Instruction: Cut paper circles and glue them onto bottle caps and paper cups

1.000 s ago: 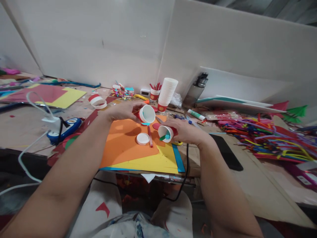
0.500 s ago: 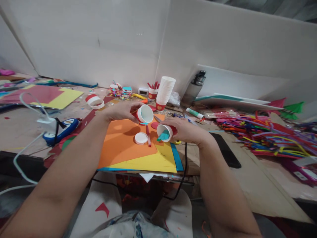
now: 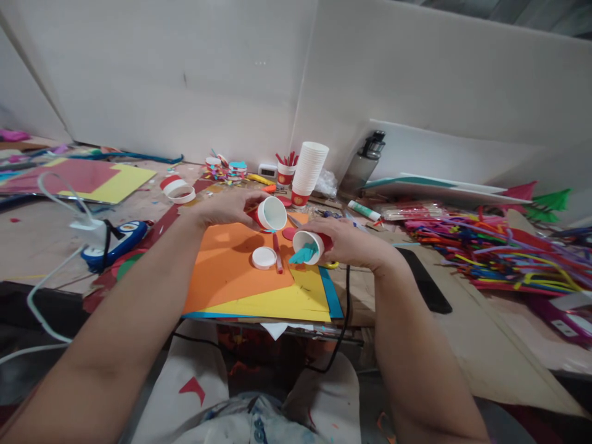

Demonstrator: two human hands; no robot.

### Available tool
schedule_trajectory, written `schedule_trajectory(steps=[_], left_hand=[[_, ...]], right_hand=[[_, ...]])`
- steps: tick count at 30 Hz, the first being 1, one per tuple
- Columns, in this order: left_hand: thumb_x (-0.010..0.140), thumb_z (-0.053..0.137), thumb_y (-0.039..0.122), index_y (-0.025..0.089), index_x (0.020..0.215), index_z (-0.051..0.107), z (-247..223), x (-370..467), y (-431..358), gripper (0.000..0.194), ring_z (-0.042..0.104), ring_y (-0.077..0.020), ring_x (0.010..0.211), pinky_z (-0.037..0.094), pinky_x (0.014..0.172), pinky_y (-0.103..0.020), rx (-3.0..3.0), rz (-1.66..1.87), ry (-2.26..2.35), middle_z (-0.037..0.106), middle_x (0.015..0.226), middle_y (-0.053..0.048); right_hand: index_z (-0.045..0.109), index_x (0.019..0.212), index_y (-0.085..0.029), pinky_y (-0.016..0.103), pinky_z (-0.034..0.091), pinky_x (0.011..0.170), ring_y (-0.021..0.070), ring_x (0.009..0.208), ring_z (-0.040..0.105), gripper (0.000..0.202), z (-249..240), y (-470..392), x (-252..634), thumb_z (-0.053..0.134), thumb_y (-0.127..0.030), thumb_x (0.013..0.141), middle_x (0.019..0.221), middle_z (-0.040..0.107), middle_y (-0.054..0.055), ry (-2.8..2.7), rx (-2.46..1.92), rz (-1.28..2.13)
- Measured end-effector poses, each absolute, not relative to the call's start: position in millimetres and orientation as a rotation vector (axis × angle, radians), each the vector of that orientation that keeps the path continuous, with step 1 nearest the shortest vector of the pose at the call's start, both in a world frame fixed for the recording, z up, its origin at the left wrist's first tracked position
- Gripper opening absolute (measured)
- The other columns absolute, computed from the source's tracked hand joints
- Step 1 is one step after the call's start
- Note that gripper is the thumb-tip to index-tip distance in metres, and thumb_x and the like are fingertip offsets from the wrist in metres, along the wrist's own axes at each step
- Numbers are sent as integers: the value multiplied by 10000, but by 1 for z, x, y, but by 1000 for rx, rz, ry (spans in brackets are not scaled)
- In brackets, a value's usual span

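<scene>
My left hand (image 3: 235,208) is closed round a red and white paper cup (image 3: 272,214), tilted so its mouth faces me; a bit of blue shows at its lower rim. In my right hand (image 3: 340,242) is a second paper cup (image 3: 298,240), tipped toward the left. Blue paper pieces (image 3: 304,253) stick out of its mouth. Below and between the cups, a white round lid-like piece (image 3: 264,258) and a red marker-like stick (image 3: 278,253) lie on orange paper (image 3: 231,265).
A stack of paper cups (image 3: 311,169) stands by the wall, beside a cup of red sticks (image 3: 285,174). Pipe cleaners (image 3: 490,246) pile up at right, near a black phone (image 3: 425,280). A blue power strip (image 3: 120,240) with cables sits at left.
The blue paper pieces have slid further out of the right cup, toward the left. Both hands have stayed almost where they were.
</scene>
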State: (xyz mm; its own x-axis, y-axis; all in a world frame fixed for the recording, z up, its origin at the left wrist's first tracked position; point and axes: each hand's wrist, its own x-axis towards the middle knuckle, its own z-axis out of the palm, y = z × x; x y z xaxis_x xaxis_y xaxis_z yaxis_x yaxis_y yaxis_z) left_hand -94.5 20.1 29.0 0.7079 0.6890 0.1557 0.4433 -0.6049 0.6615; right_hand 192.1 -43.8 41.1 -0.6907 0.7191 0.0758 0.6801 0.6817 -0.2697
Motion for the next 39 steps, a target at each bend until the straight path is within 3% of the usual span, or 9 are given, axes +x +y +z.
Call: schedule_trajectory(steps=[6, 12, 18, 24, 30, 39], left_hand=[[696, 745, 404, 210, 1319, 566, 29, -95, 19, 677, 581, -243, 1090, 416, 929, -337, 2325, 540, 883, 637, 1248, -73], [697, 747, 411, 219, 1321, 568, 27, -96, 23, 677, 584, -235, 1075, 420, 918, -324, 2344, 526, 869, 635, 1233, -65], [687, 757, 393, 224, 1331, 561, 26, -94, 23, 694, 569, -246, 1118, 414, 943, -336, 2332, 531, 841, 631, 1268, -66], [691, 756, 343, 228, 1352, 544, 25, -94, 23, 704, 558, -256, 1162, 420, 956, -341, 2306, 516, 830, 631, 1271, -75], [697, 755, 371, 236, 1371, 519, 18, -92, 25, 727, 573, -262, 1169, 434, 949, -343, 2277, 541, 768, 617, 1315, -85], [724, 745, 354, 246, 1371, 543, 20, -80, 17, 686, 564, -257, 1177, 445, 969, -354, 2398, 582, 765, 592, 1367, -82]], right_hand=[[672, 1066, -241, 303, 433, 754, 229, 931, 600, 370, 41, -41, 194, 736, -274, 704, 1041, 682, 44, -2741, -1215, 317], [657, 1078, -248, 311, 466, 779, 230, 956, 616, 399, 38, -37, 199, 761, -332, 702, 1093, 683, 37, -2687, -1218, 401], [630, 1178, -280, 341, 487, 919, 250, 1089, 610, 560, 30, -23, 211, 805, -291, 647, 1220, 655, 26, -2677, -1218, 568], [620, 1221, -267, 375, 492, 956, 255, 1121, 609, 545, 30, -22, 217, 762, -301, 696, 1248, 658, 32, -2614, -1170, 715], [554, 1352, -250, 406, 452, 1062, 280, 1228, 570, 723, 42, -29, 222, 787, -251, 668, 1363, 604, 47, -2502, -1267, 715], [527, 1386, -238, 423, 399, 1126, 276, 1312, 511, 718, 47, -32, 228, 768, -304, 713, 1411, 573, 46, -2449, -1214, 758]])
